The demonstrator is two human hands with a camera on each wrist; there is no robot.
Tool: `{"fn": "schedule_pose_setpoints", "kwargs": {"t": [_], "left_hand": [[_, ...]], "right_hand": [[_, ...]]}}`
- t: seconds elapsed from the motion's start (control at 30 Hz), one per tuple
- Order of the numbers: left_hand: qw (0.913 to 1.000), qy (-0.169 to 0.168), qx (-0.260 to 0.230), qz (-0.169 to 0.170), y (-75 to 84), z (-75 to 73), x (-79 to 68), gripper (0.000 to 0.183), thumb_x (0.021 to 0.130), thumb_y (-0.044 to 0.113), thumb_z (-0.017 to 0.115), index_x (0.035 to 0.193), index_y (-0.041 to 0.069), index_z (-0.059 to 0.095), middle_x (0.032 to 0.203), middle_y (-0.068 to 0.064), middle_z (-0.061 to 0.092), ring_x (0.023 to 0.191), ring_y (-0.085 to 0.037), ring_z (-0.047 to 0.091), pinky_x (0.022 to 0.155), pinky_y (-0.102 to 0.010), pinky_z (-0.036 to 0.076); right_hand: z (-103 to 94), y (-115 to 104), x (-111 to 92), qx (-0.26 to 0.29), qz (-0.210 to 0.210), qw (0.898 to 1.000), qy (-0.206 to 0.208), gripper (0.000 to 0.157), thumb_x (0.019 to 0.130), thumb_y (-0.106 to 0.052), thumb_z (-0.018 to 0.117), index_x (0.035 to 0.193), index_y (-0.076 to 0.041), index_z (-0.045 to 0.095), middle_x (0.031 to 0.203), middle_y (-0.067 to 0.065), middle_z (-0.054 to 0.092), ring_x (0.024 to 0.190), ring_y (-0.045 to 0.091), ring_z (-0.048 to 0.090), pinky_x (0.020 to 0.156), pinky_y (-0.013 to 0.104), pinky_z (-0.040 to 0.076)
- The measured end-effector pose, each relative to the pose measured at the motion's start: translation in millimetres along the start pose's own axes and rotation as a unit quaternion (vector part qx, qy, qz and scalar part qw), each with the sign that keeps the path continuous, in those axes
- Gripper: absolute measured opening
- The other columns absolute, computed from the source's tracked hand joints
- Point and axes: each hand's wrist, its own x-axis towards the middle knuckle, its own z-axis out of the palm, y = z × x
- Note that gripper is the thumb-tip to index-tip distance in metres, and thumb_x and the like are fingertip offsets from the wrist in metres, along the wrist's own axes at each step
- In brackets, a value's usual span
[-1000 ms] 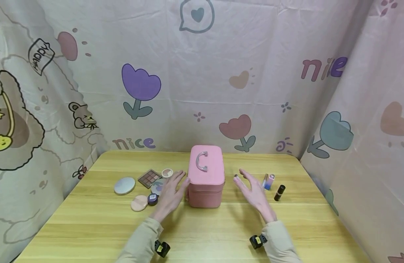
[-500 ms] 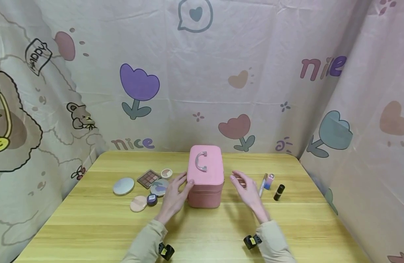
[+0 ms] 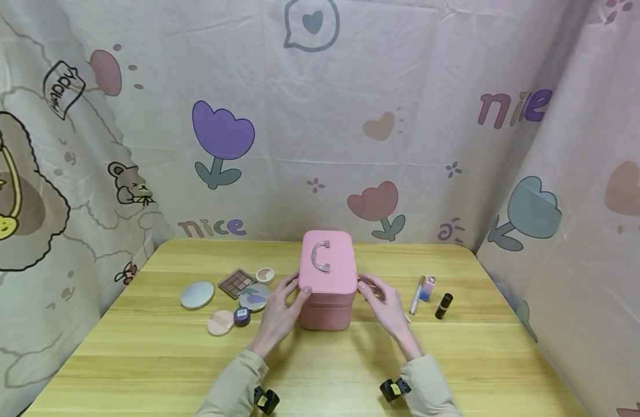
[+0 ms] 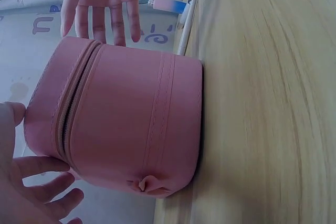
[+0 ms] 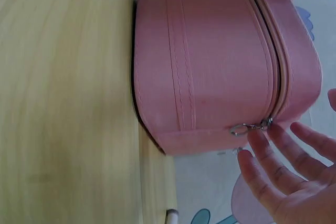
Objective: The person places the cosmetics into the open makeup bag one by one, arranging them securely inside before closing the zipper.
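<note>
A pink cosmetic case (image 3: 326, 315) stands upright on the wooden table, its lid down and a silver handle (image 3: 321, 256) on top. Around the lid runs a zipper (image 4: 68, 111). At the case's left side is my left hand (image 3: 280, 311), with the thumb at the lid's front corner and the index finger against the side near the zipper. My right hand (image 3: 384, 307) is at the right side. Its relaxed fingertips are by the metal zipper pull (image 5: 242, 129); firm contact is unclear. In the head view, the case hides some fingertips.
Left of the case lie an eyeshadow palette (image 3: 237, 283), a small round compact (image 3: 264, 275), a patterned compact (image 3: 253, 297), a silver compact (image 3: 197, 295), a powder puff (image 3: 220, 322) and a purple jar (image 3: 242, 316). On the right are a pink-blue tube (image 3: 428, 288), a slim white tube (image 3: 416, 298) and a black lipstick (image 3: 443, 306).
Both hands have moved inward to the case. The left came to its side first; the right moved left from the tubes to the zipper pull. The case has stayed put.
</note>
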Motion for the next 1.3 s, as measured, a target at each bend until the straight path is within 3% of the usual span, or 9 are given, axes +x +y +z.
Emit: {"fn": "schedule_pose_setpoints", "kwargs": {"t": [0.2, 0.53, 0.77, 0.93, 1.07, 1.3], "left_hand": [[0.9999, 0.006, -0.007, 0.011, 3.3, 1.1, 0.4, 0.054, 0.105, 0.035, 0.061, 0.143, -0.004, 0.062, 0.152, -0.021, 0.055, 0.143, -0.045, 0.049, 0.119, -0.065, 0.037], [0.9999, 0.012, -0.003, 0.0, 11.5, 0.5, -2.6, 0.05, 0.107, 0.034, 0.058, 0.145, 0.001, 0.061, 0.133, -0.019, 0.064, 0.13, -0.039, 0.052, 0.11, -0.061, 0.043], [0.9994, 0.018, -0.028, 0.012, 15.2, 0.0, -1.3, 0.047, 0.108, 0.03, 0.057, 0.144, 0.001, 0.062, 0.136, -0.021, 0.065, 0.133, -0.042, 0.052, 0.114, -0.065, 0.04], [0.9958, 0.043, -0.072, 0.035, 17.5, 1.1, 1.6, 0.042, 0.105, 0.021, 0.063, 0.14, -0.001, 0.065, 0.137, -0.023, 0.066, 0.133, -0.044, 0.056, 0.116, -0.065, 0.04], [0.9923, 0.059, -0.096, 0.051, 21.4, 2.5, 3.9, 0.039, 0.102, 0.016, 0.07, 0.137, 0.0, 0.068, 0.138, -0.022, 0.067, 0.133, -0.043, 0.059, 0.117, -0.062, 0.042], [0.9883, 0.072, -0.126, 0.048, 28.2, 5.5, 7.9, 0.037, 0.098, 0.017, 0.076, 0.133, 0.005, 0.072, 0.137, -0.017, 0.07, 0.135, -0.039, 0.06, 0.118, -0.058, 0.041]], "right_hand": [[3.2, -1, -1, 0.013, 0.006, 1.0, 0.005, 0.037, 0.104, -0.01, 0.065, 0.135, 0.009, 0.064, 0.132, 0.028, 0.068, 0.108, 0.039, 0.074, 0.09, 0.018, 0.057], [3.1, -2, -2, 0.01, 0.0, 1.0, 0.012, 0.038, 0.102, -0.008, 0.067, 0.135, 0.011, 0.063, 0.129, 0.03, 0.068, 0.103, 0.034, 0.076, 0.089, 0.02, 0.058], [1.8, -2, -3, 0.012, 0.0, 1.0, 0.013, 0.04, 0.102, -0.007, 0.065, 0.137, 0.013, 0.06, 0.13, 0.032, 0.067, 0.103, 0.035, 0.075, 0.088, 0.027, 0.062], [0.1, -3, -4, 0.008, -0.002, 1.0, 0.028, 0.04, 0.102, -0.008, 0.066, 0.137, 0.011, 0.061, 0.135, 0.03, 0.065, 0.115, 0.04, 0.07, 0.093, 0.027, 0.06], [-0.9, -3, -4, -0.004, -0.024, 0.999, 0.048, 0.036, 0.099, -0.005, 0.069, 0.132, 0.01, 0.065, 0.13, 0.027, 0.067, 0.118, 0.037, 0.066, 0.097, 0.027, 0.057], [-2.1, -4, -4, -0.027, -0.068, 0.996, 0.048, 0.04, 0.095, -0.005, 0.074, 0.133, 0.005, 0.066, 0.135, 0.023, 0.064, 0.122, 0.041, 0.059, 0.106, 0.05, 0.055]]}}
